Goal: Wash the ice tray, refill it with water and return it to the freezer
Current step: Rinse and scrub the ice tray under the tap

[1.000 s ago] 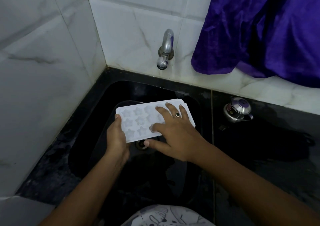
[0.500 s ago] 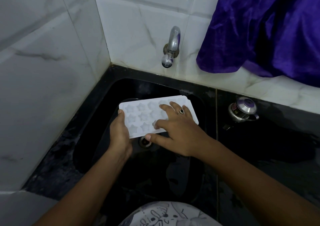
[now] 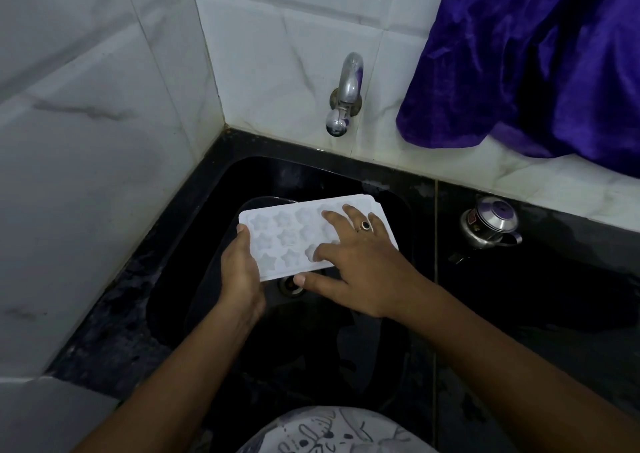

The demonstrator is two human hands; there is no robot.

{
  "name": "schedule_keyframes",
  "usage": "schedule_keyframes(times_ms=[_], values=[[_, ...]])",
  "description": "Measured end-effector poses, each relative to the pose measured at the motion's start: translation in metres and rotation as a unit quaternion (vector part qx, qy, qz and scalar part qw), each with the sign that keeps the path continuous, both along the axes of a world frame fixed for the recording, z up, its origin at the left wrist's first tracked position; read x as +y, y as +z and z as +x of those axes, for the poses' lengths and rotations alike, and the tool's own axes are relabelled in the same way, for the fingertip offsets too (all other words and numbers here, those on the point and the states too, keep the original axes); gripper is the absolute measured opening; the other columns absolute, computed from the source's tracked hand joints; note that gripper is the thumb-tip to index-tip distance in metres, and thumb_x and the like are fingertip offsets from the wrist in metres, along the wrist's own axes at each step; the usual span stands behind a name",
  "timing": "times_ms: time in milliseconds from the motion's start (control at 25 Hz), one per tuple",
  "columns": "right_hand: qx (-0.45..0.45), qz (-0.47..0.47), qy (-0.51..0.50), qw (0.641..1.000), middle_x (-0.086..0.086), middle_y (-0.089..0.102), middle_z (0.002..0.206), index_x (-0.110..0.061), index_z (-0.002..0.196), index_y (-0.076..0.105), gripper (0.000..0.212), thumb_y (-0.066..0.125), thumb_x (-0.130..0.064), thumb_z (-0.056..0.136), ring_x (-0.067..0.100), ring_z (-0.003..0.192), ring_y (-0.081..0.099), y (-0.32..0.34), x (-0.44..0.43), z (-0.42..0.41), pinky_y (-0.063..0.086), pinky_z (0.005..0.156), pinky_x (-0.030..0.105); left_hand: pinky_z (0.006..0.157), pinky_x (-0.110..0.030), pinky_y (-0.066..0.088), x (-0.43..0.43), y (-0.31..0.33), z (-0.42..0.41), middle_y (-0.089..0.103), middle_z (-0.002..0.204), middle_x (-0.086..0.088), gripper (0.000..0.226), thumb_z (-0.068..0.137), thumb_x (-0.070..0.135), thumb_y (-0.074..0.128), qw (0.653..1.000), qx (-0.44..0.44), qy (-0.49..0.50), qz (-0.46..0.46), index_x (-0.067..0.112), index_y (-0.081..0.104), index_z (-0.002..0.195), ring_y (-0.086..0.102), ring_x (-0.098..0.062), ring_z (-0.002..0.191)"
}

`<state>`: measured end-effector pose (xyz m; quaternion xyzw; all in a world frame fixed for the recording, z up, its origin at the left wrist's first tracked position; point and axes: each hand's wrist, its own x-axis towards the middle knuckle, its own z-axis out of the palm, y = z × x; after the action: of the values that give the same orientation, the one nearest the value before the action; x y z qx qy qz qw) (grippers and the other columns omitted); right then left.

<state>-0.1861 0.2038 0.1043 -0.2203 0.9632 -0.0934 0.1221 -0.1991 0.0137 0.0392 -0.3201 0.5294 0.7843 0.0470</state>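
A white ice tray [image 3: 282, 236] with star-shaped cups hovers over the black sink [image 3: 214, 217], cups facing up. My left hand [image 3: 240, 272] grips its left short edge, thumb on the rim. My right hand [image 3: 360, 265], wearing a dark-stoned ring, lies spread over the tray's right half, fingers straight and touching the cups, thumb under the near edge. A chrome tap [image 3: 343, 102] juts from the tiled wall above the sink; no water runs from it. The drain [image 3: 289, 284] shows just below the tray.
White marble-look tiles close the left and back sides. A purple cloth [image 3: 540, 61] hangs at the upper right. A small steel pot with a lid [image 3: 490, 224] stands on the dark counter [image 3: 540, 289] right of the sink.
The view has shifted slightly; both hands keep the same hold on the tray. My right fingers have slid a little across the cups.
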Motion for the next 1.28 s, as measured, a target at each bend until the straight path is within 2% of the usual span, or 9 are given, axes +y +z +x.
schedule_keyframes(times_ms=[320,480,640,800,920,1080,1280], values=[[0.018,0.009,0.003,1.0,0.007,0.012,0.173,-0.041,0.132,0.063,0.069,0.028,-0.083,0.091,0.033,0.159,-0.002,0.001,0.007,-0.002,-0.002,0.125,0.061,0.053,-0.029,0.061,0.004,-0.002,0.003,0.084,0.094,-0.002,0.047,0.111,0.052,0.041,1.0,-0.005,0.006,0.002,0.02,0.076,0.107,0.082,-0.021,0.08],[0.003,0.024,0.007,1.0,0.007,0.01,0.173,-0.045,0.137,0.059,0.062,0.034,-0.08,0.093,0.034,0.159,-0.001,-0.001,0.011,-0.004,-0.003,0.126,0.06,0.053,-0.031,0.062,0.008,-0.002,0.002,0.084,0.096,-0.003,0.048,0.111,0.052,0.041,1.0,-0.002,0.006,0.005,0.019,0.076,0.11,0.082,-0.023,0.082],[0.01,0.012,0.006,1.0,0.007,0.009,0.173,-0.043,0.134,0.061,0.071,0.026,-0.084,0.089,0.032,0.159,-0.003,-0.003,0.011,-0.005,-0.003,0.126,0.061,0.056,-0.031,0.063,0.01,-0.004,0.003,0.084,0.1,-0.004,0.05,0.111,0.054,0.04,1.0,-0.002,0.0,0.004,0.018,0.075,0.115,0.082,-0.024,0.086],[-0.008,0.023,0.004,1.0,0.008,0.008,0.173,-0.042,0.132,0.062,0.065,0.031,-0.082,0.091,0.033,0.159,-0.004,-0.005,0.011,-0.005,-0.002,0.125,0.061,0.058,-0.031,0.063,0.014,-0.003,0.002,0.084,0.1,-0.003,0.048,0.111,0.052,0.04,1.0,0.0,-0.009,-0.003,0.019,0.075,0.114,0.082,-0.023,0.087],[0.004,0.011,-0.002,1.0,0.007,0.009,0.173,-0.042,0.131,0.063,0.073,0.023,-0.085,0.087,0.032,0.159,-0.004,-0.005,0.011,-0.006,-0.001,0.125,0.062,0.065,-0.035,0.063,0.014,-0.002,0.0,0.084,0.102,-0.004,0.049,0.112,0.052,0.039,1.0,-0.007,-0.012,-0.007,0.018,0.074,0.117,0.082,-0.024,0.09],[-0.011,0.027,-0.012,1.0,0.008,0.007,0.173,-0.04,0.132,0.061,0.066,0.03,-0.082,0.092,0.032,0.159,-0.004,-0.007,0.011,-0.005,0.0,0.125,0.061,0.072,-0.037,0.063,0.016,-0.001,-0.002,0.084,0.104,-0.003,0.048,0.112,0.051,0.038,0.999,-0.003,-0.027,-0.018,0.018,0.074,0.117,0.082,-0.024,0.092],[0.007,0.019,-0.016,1.0,0.007,0.011,0.173,-0.039,0.126,0.066,0.075,0.022,-0.086,0.087,0.034,0.159,-0.001,-0.004,0.01,-0.007,0.0,0.125,0.063,0.087,-0.046,0.062,0.018,0.0,-0.004,0.083,0.106,-0.004,0.05,0.112,0.052,0.038,0.999,-0.012,-0.027,-0.013,0.018,0.074,0.119,0.081,-0.027,0.097]])
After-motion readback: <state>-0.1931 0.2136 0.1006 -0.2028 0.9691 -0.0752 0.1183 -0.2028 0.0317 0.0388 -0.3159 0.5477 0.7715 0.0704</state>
